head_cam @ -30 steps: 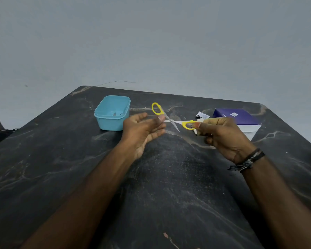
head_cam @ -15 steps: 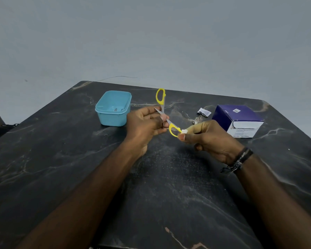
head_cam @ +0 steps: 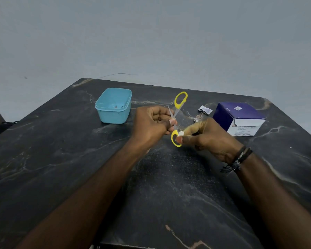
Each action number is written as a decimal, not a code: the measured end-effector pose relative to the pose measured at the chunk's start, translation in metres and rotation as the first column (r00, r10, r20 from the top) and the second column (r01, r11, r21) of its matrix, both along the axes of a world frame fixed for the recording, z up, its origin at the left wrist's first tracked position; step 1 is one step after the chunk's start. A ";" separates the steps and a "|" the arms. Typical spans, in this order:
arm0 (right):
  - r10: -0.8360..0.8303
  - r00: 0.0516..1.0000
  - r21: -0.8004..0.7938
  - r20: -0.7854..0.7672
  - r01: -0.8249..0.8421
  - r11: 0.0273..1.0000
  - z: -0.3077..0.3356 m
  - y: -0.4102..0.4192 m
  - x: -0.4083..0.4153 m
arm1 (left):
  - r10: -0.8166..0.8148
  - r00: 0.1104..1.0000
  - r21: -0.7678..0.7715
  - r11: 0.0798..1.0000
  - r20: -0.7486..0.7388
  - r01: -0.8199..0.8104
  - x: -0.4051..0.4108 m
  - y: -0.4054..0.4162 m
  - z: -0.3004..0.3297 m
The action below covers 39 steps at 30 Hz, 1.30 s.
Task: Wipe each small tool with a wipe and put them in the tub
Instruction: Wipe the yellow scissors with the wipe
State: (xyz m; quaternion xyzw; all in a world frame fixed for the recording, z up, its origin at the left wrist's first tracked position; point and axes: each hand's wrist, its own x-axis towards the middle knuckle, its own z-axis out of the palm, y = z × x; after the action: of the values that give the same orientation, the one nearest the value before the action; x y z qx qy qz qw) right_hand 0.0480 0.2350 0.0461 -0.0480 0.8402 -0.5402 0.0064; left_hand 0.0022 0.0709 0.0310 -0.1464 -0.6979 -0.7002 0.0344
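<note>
The left hand (head_cam: 152, 125) pinches the scissors (head_cam: 177, 119) near their pivot, blades open, held above the table (head_cam: 61, 168). The right hand (head_cam: 207, 138) presses a small white wipe (head_cam: 181, 133) against the lower yellow handle. Behind the left hand stands the blue tub (head_cam: 113, 106), something small inside, perhaps a tool. To the right lie a torn packet (head_cam: 205, 110) and a purple box (head_cam: 240, 117).

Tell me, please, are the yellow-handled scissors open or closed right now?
Open. The yellow-handled scissors have one loop up by the far side and the other low by the right hand, blades crossing at the left hand.
</note>
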 end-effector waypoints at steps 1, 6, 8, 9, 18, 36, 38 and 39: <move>0.002 1.000 0.011 0.004 -0.002 1.000 0.000 0.001 0.000 | 0.009 1.000 0.006 1.000 0.001 -0.009 0.000 0.000 0.000; 0.015 0.999 0.074 0.040 -0.018 0.997 0.000 0.003 -0.001 | 0.007 1.000 -0.022 1.000 0.000 -0.007 0.002 0.002 -0.002; -0.001 1.000 0.065 0.015 0.000 0.998 -0.001 0.003 -0.001 | -0.023 1.000 -0.056 0.998 -0.005 0.022 0.002 0.003 -0.003; -0.009 1.000 0.049 0.000 0.009 0.999 -0.002 0.003 -0.002 | -0.041 0.999 -0.070 0.997 -0.007 0.040 0.002 0.004 -0.004; 0.044 0.997 0.091 0.063 -0.049 0.995 -0.007 0.007 -0.006 | 0.011 1.000 -0.015 1.000 0.011 -0.011 0.002 0.000 0.000; 0.049 0.992 0.145 0.119 -0.066 0.987 -0.006 0.016 -0.009 | 0.045 0.999 0.031 0.999 -0.001 -0.044 -0.005 -0.001 -0.004; -0.047 0.998 0.024 0.029 0.046 0.999 -0.006 0.019 -0.010 | 0.021 1.000 0.035 0.999 0.007 -0.022 -0.005 -0.001 -0.004; -0.106 0.994 -0.069 -0.008 0.105 0.992 -0.007 0.020 -0.011 | 0.000 1.000 0.033 0.999 0.014 0.000 -0.005 0.000 -0.005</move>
State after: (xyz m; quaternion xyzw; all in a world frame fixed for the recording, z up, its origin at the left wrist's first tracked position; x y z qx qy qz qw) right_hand 0.0368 0.2553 0.0388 -0.0070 0.8225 -0.5680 -0.0287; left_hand -0.0027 0.0707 0.0259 -0.1408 -0.6866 -0.7126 0.0319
